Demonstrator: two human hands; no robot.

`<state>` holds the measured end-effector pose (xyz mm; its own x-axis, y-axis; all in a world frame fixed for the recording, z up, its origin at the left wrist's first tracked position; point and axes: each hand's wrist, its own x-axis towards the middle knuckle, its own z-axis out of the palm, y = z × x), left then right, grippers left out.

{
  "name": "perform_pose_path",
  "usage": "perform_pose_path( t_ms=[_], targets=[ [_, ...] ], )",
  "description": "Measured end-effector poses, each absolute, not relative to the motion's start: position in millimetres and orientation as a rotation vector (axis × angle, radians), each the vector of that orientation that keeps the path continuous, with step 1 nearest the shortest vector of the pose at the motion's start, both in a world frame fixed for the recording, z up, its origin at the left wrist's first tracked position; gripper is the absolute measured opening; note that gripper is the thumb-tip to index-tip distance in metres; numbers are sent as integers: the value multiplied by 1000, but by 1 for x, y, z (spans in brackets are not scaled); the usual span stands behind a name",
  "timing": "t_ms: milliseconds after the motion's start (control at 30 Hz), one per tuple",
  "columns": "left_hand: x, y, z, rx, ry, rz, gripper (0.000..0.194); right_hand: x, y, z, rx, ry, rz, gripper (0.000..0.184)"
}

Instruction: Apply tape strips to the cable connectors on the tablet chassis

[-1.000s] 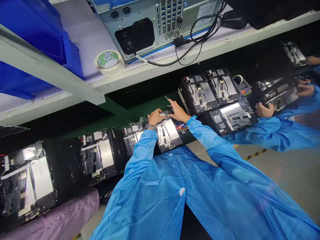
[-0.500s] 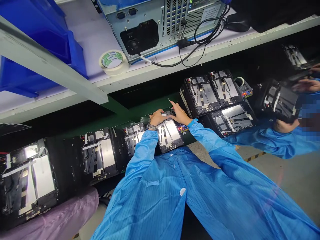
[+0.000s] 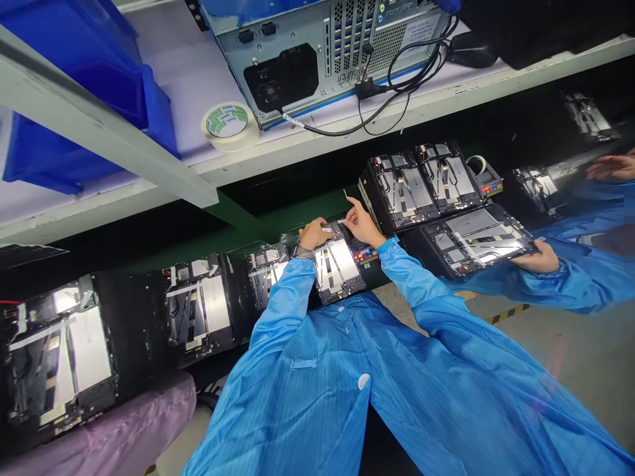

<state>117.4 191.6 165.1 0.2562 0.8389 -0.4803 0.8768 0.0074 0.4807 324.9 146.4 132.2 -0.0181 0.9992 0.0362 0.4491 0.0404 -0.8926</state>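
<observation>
An opened device point(image 3: 337, 268) with silver plates and cables lies on the green belt in front of me. My left hand point(image 3: 313, 233) rests curled on its far left corner, fingers pressed down on it. My right hand point(image 3: 363, 223) hovers over its far right corner, pinching a thin pale tool or strip point(image 3: 346, 196) that sticks up and away. Both arms wear blue sleeves, and a watch band sits on my left wrist.
More opened devices point(image 3: 198, 307) line the belt to the left. A stack of them point(image 3: 419, 182) stands at the right. A co-worker's hand point(image 3: 538, 258) holds one device point(image 3: 479, 238). Overhead, a shelf carries a tape roll point(image 3: 227, 123), a computer case point(image 3: 322, 53) and blue bins point(image 3: 89, 86).
My hands stay on the device, the right one shifting slightly right with the pinched strip. The co-worker has set a device down at the right and holds it by its near edge.
</observation>
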Motion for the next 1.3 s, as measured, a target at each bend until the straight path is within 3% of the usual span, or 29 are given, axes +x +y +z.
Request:
perform_pose_path(
  t_ms=[133,267,467,833,1100,1233,1300],
  targets=[
    [117,196,166,1810,1572,-112,53,323,152,151,-1462,-1672,1167,73],
    [116,199,167,1793,1559,-120,54,318,164,154,-1505,-1834,1287,80],
    [115,201,166,1795,1535,-103,58,311,176,153,-1616,-2054,1221,93],
    [114,200,166,1811,1532,-117,62,307,171,160,-1678,-2110,1125,94],
    [113,199,161,1821,1536,-99,60,293,165,163,-1787,-2187,953,105],
    [113,199,161,1809,1533,-92,59,305,173,158,-1890,-2079,864,115],
    [113,199,162,1807,1536,-94,57,316,176,151,-1965,-1878,863,112]
  ],
)
